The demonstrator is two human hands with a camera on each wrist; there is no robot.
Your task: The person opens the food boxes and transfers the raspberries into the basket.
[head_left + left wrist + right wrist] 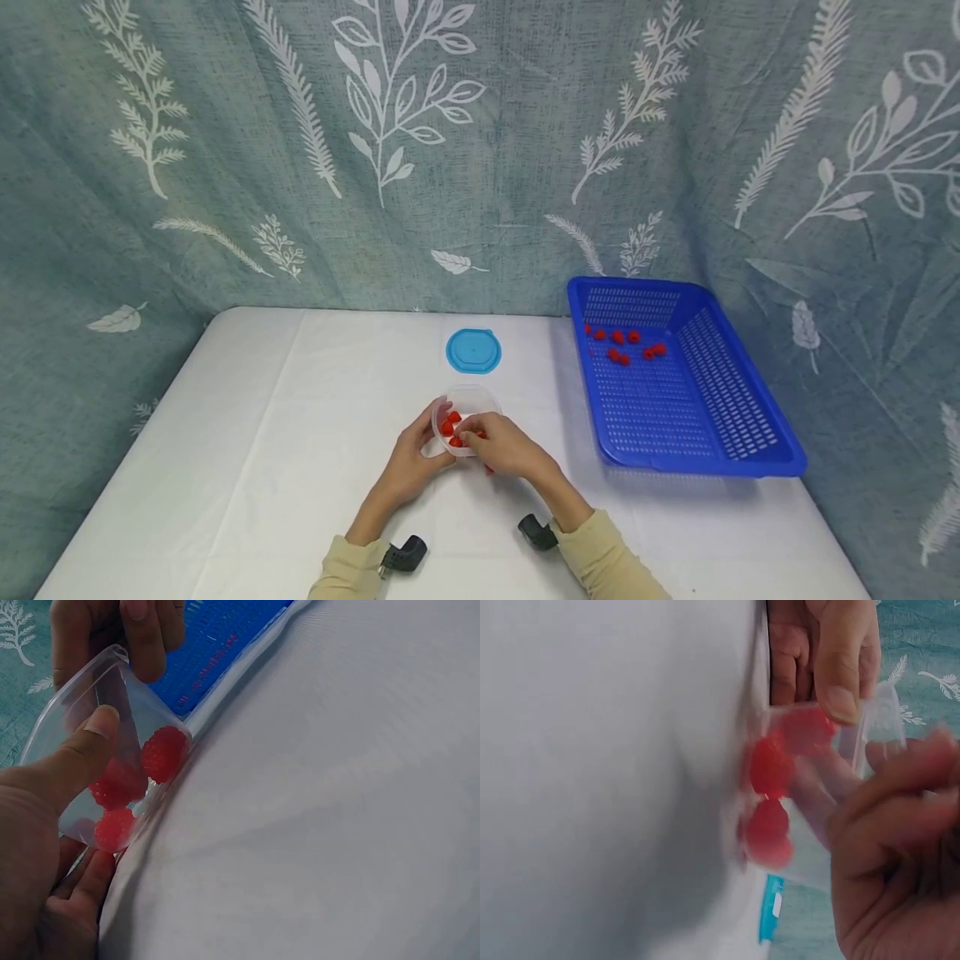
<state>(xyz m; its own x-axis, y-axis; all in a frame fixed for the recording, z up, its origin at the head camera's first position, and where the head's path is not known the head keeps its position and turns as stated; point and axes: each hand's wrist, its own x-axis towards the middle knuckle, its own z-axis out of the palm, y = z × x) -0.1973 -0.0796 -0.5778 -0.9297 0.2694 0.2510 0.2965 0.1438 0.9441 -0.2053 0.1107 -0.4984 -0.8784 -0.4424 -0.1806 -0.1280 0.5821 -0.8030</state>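
Note:
A clear plastic tub (pixel 467 393) stands on the white table, with several red raspberries (pixel 164 754) inside. My left hand (pixel 411 460) holds the tub from its left side, thumb (pixel 103 724) against the near wall and fingers round the far side. My right hand (pixel 504 447) reaches over the rim from the right, its fingers bent down into the tub. Whether a raspberry is between its fingertips is hidden; the right wrist view shows curled fingers (pixel 900 802) beside the wall. Below the right hand, a bit of red (pixel 489 471) peeks out.
A round blue lid (pixel 473 351) lies just behind the tub. To the right, a blue plastic basket (pixel 697 417) holds several more raspberries (pixel 617 337) toward its back left. A patterned green curtain (pixel 465 167) hangs behind the table.

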